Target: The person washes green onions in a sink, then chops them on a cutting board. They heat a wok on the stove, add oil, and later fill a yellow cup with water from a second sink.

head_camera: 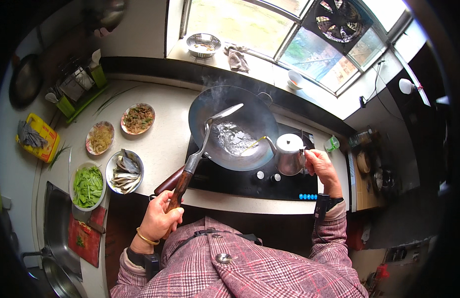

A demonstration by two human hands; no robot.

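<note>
My left hand (164, 216) is closed round the wooden handle of a metal wok spatula (205, 138), whose blade is raised over the wok. My right hand (321, 167) grips the handle of a lidded metal oil pot (289, 158), tilted towards the wok. A thin yellow stream of oil (254, 145) runs from its spout into the steaming wok (233, 97). The wok sits on a black gas stove (248, 186), and shiny liquid lies in its bottom. The wok's own handle (170, 181) points towards my left hand.
Left of the wok stand a bowl of fish pieces (125, 175), a bowl of leafy greens (87, 186) and plates of sliced food (137, 118), (99, 138). A red cutting board (90, 238) with a knife (95, 226) lies by the sink (60, 231). A green cup (331, 143) stands right.
</note>
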